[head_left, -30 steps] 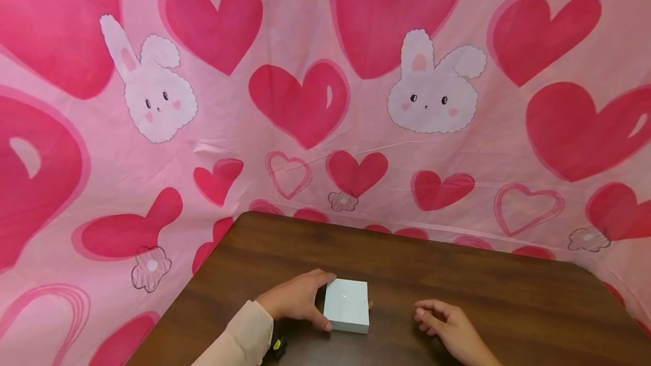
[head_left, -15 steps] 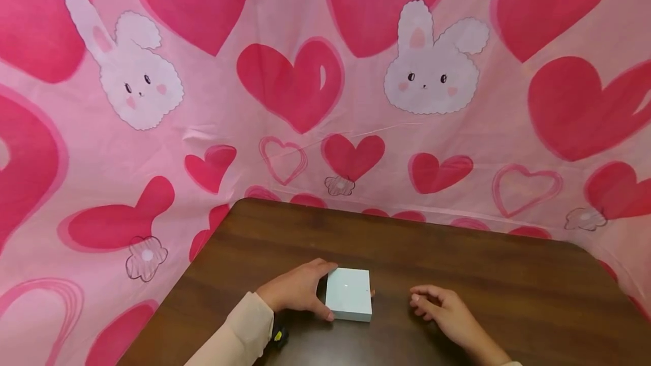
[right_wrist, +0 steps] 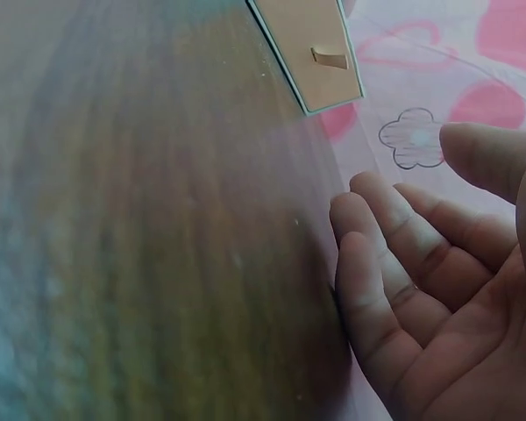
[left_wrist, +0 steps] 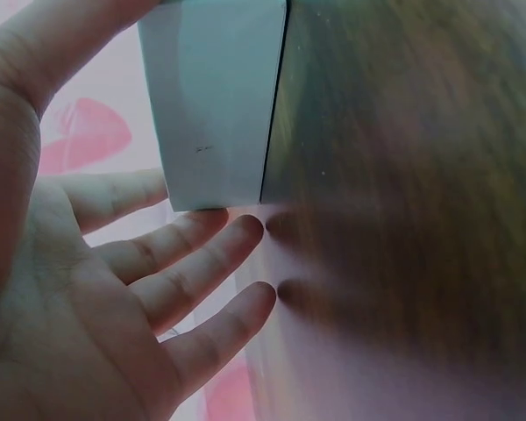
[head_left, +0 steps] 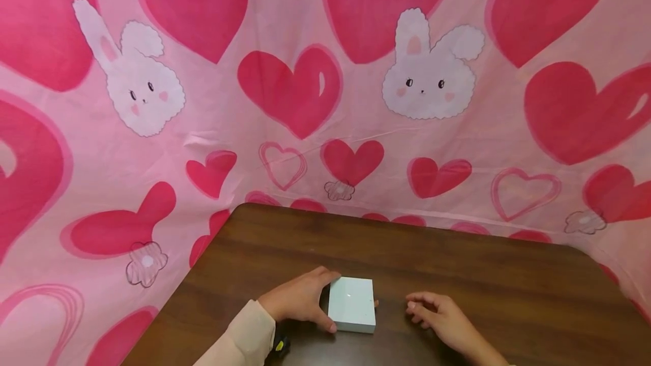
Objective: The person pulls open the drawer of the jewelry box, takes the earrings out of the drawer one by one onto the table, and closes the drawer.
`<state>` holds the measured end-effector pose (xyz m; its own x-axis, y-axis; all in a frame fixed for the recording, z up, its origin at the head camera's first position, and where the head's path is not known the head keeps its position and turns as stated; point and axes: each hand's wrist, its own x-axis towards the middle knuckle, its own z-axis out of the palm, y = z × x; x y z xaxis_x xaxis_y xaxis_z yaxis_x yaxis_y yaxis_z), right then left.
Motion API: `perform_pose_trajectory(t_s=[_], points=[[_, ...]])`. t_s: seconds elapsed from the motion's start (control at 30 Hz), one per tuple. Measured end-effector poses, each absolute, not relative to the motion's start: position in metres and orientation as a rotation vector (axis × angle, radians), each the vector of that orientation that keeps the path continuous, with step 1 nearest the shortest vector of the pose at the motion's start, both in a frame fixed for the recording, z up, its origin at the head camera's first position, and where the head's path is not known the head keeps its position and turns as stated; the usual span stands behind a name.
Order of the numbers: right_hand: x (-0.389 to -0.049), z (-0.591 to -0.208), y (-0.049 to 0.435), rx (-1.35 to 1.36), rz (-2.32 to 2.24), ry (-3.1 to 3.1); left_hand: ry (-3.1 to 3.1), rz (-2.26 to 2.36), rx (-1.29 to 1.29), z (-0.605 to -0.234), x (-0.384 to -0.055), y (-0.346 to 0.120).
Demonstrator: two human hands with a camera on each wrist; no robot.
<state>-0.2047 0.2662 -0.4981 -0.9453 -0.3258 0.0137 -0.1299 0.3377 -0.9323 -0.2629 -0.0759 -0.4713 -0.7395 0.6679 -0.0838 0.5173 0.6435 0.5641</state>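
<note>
A pale mint-white box (head_left: 352, 304) lies flat on the brown table. My left hand (head_left: 300, 298) holds it from the left, index fingertip at its far corner and thumb at its near corner. In the left wrist view the fingers (left_wrist: 206, 272) spread past the end of the box (left_wrist: 215, 105). On the side facing my right hand, the right wrist view shows a tan drawer front (right_wrist: 302, 26) with a small pull tab (right_wrist: 330, 59). Apart from the box, to its right, my right hand (head_left: 442, 318) stays over the table, fingers loosely bent and holding nothing.
Behind the wooden table (head_left: 386, 247) hangs a pink cloth (head_left: 366, 100) printed with hearts and rabbits. A small black object with a yellow mark (head_left: 280, 346) shows beside the left sleeve (head_left: 239, 335).
My right hand has drifted slightly left, narrowing the gap to the box. The left hand keeps its place on the box. The head view has tilted a little.
</note>
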Motion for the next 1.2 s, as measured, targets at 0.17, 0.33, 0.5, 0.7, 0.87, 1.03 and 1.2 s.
perform_pose_trajectory(t_s=[0.17, 0.33, 0.5, 0.7, 0.87, 1.03, 1.2], points=[[-0.207, -0.496, 0.262, -0.396, -1.625, 2.472, 2.582, 0.752, 0.954, -0.468, -0.263, -0.075], [-0.208, -0.496, 0.258, -0.377, -1.596, 2.463, 2.572, 0.745, 0.926, -0.468, -0.260, -0.076], [-0.208, -0.498, 0.256, -0.409, -1.589, 2.461, 2.562, 0.762, 0.933, -0.469, -0.258, -0.077], [-0.212, -0.499, 0.251, -0.460, -1.559, 2.457, 2.556, 0.766, 0.917, -0.471, -0.259, -0.079], [-0.216, -0.500, 0.246, -0.463, -1.543, 2.456, 2.545, 0.790, 0.926, -0.475, -0.262, -0.078], [-0.219, -0.501, 0.239, -0.472, -1.540, 2.446, 2.508, 0.851, 0.928, -0.480, -0.265, -0.077], [-0.219, -0.502, 0.233, -0.429, -1.523, 2.475, 2.432, 0.979, 0.942, -0.491, -0.270, -0.078]])
